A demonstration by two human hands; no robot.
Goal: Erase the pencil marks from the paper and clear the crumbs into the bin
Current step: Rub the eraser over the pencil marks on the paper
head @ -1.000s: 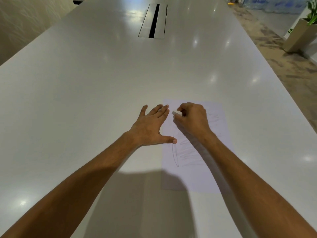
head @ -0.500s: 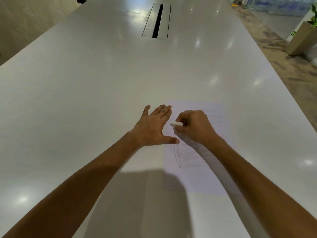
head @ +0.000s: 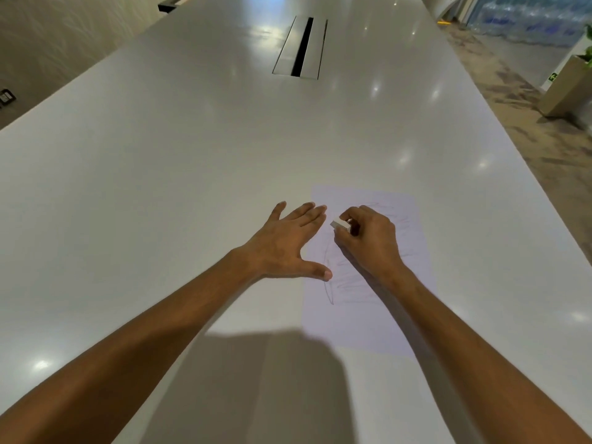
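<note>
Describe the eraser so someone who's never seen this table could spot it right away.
On the long white table, find the pale sheet of paper with faint pencil scribbles. Above it, the right hand pinches the eraser: a small white block jutting from the fingertips, the only loose solid object there.

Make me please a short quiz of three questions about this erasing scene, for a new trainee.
1. True or false: the left hand lies flat with straight fingers at the left edge of the paper.
2. What does the right hand pinch? A) pencil B) eraser C) brush
3. Fill in: pencil marks still show on the ____.

Key: 1 true. 2 B, the white eraser. 3 paper, which lies on the white table.
</note>
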